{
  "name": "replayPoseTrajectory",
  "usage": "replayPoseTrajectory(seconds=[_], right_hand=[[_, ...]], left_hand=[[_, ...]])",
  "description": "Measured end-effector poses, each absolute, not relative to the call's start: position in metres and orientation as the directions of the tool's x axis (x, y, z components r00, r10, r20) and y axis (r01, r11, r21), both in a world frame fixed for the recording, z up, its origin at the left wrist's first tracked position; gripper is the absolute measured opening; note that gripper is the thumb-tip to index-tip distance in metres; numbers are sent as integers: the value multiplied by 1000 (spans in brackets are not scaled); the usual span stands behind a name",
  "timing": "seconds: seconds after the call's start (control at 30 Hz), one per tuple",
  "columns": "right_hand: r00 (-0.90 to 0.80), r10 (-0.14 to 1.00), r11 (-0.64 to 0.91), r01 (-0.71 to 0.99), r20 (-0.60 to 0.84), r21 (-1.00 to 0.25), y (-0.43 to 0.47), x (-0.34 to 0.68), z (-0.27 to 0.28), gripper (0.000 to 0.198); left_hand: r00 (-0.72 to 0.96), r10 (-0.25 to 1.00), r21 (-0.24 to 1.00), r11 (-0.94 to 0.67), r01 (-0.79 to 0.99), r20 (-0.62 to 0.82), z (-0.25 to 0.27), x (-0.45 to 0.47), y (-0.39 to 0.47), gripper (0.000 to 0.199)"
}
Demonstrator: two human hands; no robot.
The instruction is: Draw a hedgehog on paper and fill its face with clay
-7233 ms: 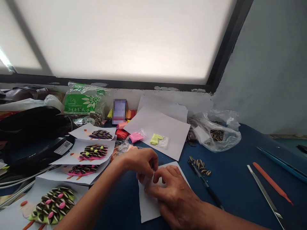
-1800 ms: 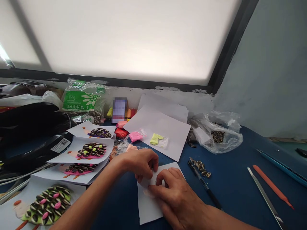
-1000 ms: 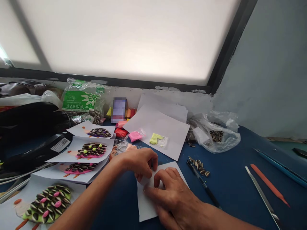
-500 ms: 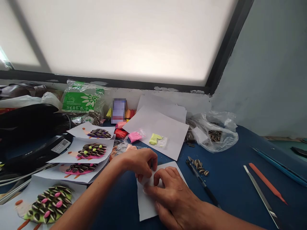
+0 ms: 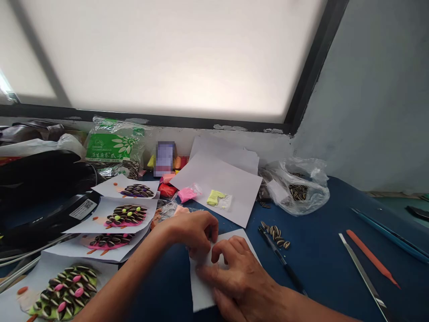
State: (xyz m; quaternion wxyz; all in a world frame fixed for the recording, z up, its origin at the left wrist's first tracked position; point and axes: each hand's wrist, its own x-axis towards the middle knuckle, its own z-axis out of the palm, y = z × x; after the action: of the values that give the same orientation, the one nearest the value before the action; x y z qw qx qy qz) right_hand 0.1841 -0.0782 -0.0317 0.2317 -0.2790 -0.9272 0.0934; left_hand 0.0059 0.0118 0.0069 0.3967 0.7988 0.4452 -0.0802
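A small sheet of white paper (image 5: 204, 290) lies on the blue tabletop under both hands. My left hand (image 5: 197, 232) reaches in over its far left part, fingers curled down and fingertips blurred. My right hand (image 5: 237, 273) rests on the sheet's near side, with index finger and thumb bent towards the left fingertips. Whatever the fingers press between them is hidden; a pale patch shows faintly there. To the right of the sheet are a black pen (image 5: 283, 261) and several striped sunflower seeds (image 5: 276, 233).
Finished seed-and-clay hedgehog pictures (image 5: 63, 290) line the left. Behind lie white sheets (image 5: 214, 172) carrying a yellow-green clay packet (image 5: 216, 197), with pink clay (image 5: 187, 193) alongside. A seed bag (image 5: 298, 192) stands back right; a coral clay tool (image 5: 372, 257) and metal blade (image 5: 362, 273) lie right.
The view has shifted slightly, so the table items sit a little lower and further left. Both hands stay over the paper, with only small finger movements.
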Motion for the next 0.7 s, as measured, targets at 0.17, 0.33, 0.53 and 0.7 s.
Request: replayPoseTrajectory(seconds=[0.17, 0.33, 0.53, 0.7], right_hand=[[-594, 638, 770, 489, 490, -409, -81, 192, -27, 34], [-568, 685, 728, 509, 456, -459, -80, 192, -30, 32], [-576, 724, 689, 573, 380, -444, -78, 195, -31, 26], [-646, 656, 755, 575, 391, -317, -81, 196, -34, 35]], left_hand=[[570, 695, 500, -338, 797, -439, 11, 5, 12, 30], [505, 794, 393, -369, 842, -338, 11, -3, 18, 38], [500, 782, 428, -333, 840, -372, 10, -9, 21, 25], [529, 746, 485, -316, 815, -404, 10, -9, 21, 19]])
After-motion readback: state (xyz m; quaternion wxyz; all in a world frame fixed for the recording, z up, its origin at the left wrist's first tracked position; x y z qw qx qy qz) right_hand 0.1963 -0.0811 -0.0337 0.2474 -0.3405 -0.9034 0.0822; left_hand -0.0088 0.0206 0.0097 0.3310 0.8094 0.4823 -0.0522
